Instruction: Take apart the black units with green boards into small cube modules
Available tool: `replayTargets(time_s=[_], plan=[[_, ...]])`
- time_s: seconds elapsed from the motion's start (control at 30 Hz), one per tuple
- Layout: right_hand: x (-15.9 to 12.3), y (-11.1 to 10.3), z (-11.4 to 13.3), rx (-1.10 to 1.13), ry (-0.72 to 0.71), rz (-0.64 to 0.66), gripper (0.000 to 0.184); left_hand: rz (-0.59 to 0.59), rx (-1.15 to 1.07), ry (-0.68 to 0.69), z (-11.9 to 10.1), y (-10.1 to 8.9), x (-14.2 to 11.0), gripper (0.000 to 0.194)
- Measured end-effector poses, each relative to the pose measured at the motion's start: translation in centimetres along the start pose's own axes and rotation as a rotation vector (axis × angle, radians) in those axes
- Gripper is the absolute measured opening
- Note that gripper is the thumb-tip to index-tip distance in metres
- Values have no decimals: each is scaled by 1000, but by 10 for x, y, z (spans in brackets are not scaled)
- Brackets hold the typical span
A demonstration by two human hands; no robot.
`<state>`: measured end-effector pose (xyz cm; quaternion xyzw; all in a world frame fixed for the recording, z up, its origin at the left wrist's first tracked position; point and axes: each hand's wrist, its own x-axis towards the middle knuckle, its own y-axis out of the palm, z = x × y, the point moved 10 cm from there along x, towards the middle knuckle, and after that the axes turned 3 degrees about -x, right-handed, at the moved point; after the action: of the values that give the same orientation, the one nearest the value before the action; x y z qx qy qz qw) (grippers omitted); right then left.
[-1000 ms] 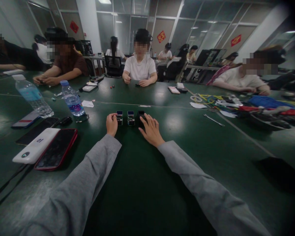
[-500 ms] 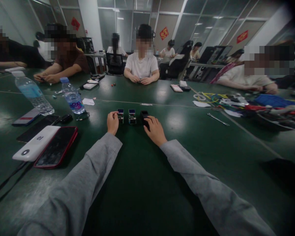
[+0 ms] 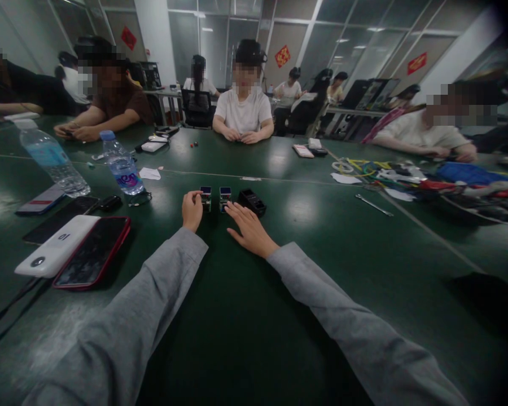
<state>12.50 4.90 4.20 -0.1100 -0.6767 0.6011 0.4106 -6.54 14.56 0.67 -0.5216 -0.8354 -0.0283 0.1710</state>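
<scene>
Two small square modules with blue tops stand side by side on the green table point(image 3: 237, 316): the left module point(image 3: 205, 197) and the right module point(image 3: 224, 196). My left hand point(image 3: 192, 211) is curled with its fingertips against the left module. My right hand point(image 3: 247, 228) lies flat with fingers stretched out, its tips just short of the right module. A black holder point(image 3: 252, 201) lies tilted to the right of the modules, free of both hands.
At the left are two water bottles point(image 3: 121, 170), a white power bank point(image 3: 53, 254), a red-cased phone point(image 3: 93, 258) and dark phones. A metal tool point(image 3: 373, 204) and a heap of coloured cables point(image 3: 406, 175) lie at the right. Several people sit round the table.
My right hand let go of the black holder and slid left, opening flat before the right module. The holder now lies turned at an angle. My left hand stayed by the left module.
</scene>
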Motion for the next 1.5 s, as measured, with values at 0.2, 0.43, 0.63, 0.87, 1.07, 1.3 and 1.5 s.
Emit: replayTargets(time_s=[0.2,0.43,0.63,0.87,1.07,1.3,1.5], plan=[[-1,1,-7,63,18,-17,51,13,5,6,1,1,1,17],[-3,-16,-18,51,153,-135,37,14,-2,-8,3,1,1,17],[-2,-6,-10,-2,56,-62,48,20,0,-13,5,3,2,17],[-2,-5,-13,1,91,-51,42,13,12,-7,9,2,3,18],[-1,-10,-12,12,87,-67,35,23,58,11,10,4,4,22],[-1,-12,-11,15,70,-108,30,17,115,21,9,3,6,21],[-1,-12,-12,17,73,-107,29,26,137,21,6,3,4,22]])
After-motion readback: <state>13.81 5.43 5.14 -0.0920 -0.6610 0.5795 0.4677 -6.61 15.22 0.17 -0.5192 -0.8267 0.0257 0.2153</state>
